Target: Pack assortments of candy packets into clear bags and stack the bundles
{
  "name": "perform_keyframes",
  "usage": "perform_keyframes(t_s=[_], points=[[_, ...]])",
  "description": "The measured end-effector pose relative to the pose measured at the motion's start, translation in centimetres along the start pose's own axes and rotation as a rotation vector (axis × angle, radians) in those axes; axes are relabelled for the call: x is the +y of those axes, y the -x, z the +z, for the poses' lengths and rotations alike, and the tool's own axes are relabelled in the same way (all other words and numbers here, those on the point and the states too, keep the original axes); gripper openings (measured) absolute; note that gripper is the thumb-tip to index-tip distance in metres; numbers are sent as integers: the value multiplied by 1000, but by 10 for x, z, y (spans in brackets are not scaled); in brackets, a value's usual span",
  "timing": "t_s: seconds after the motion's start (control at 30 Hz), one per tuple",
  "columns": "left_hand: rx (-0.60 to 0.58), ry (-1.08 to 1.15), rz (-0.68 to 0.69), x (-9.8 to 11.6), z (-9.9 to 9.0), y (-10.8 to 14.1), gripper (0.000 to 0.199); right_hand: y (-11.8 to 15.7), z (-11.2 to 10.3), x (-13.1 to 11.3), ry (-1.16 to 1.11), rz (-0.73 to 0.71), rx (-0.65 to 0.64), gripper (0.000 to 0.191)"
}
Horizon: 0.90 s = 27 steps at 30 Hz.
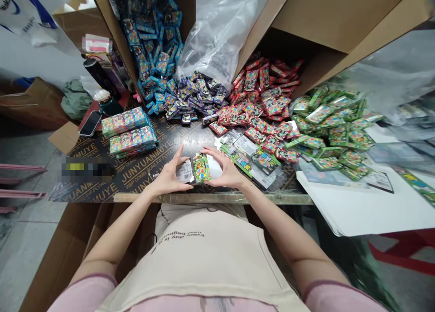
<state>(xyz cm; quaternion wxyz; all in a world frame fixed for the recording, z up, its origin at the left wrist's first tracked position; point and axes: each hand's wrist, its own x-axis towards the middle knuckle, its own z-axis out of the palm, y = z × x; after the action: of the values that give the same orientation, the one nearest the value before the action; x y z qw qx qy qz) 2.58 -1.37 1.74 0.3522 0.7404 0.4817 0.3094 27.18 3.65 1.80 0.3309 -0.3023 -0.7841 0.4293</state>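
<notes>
Near the table's front edge, my left hand (170,174) grips a small packet with a barcode label (185,170) between thumb and fingers. My right hand (226,169) is closed round a green patterned packet (201,168) that lies against the first one. Something white shows between my right fingers and the green packet. Just right of my right hand lie flat green-and-black printed packages (253,158) in clear plastic. To the left of my hands stand stacks of small packets (132,137), green and blue at their edges.
Heaps of blue (159,54), purple (200,94), red (265,99) and green packets (336,126) spread along the back. Open cardboard boxes (319,17) and a plastic bag (219,36) stand behind. A phone (90,123) and dark bottle (102,76) are at left; white sheets (353,208) at right.
</notes>
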Motion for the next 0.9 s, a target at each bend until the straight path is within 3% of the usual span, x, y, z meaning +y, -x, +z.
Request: perform_keyframes(t_s=[0.2, 0.37, 0.47, 0.63, 0.9], points=[[49, 44, 23, 3, 2, -1, 135, -3, -2, -7, 45, 8, -23, 83], [102, 91, 54, 10, -5, -7, 130, -15, -1, -8, 105, 33, 129, 81], [101, 89, 62, 11, -8, -10, 130, -23, -4, -15, 137, -32, 85, 81], [245, 90, -14, 10, -10, -11, 133, -30, -9, -27, 266, -107, 97, 83], [164, 113, 4, 16, -6, -9, 137, -32, -8, -17, 134, -78, -105, 81]])
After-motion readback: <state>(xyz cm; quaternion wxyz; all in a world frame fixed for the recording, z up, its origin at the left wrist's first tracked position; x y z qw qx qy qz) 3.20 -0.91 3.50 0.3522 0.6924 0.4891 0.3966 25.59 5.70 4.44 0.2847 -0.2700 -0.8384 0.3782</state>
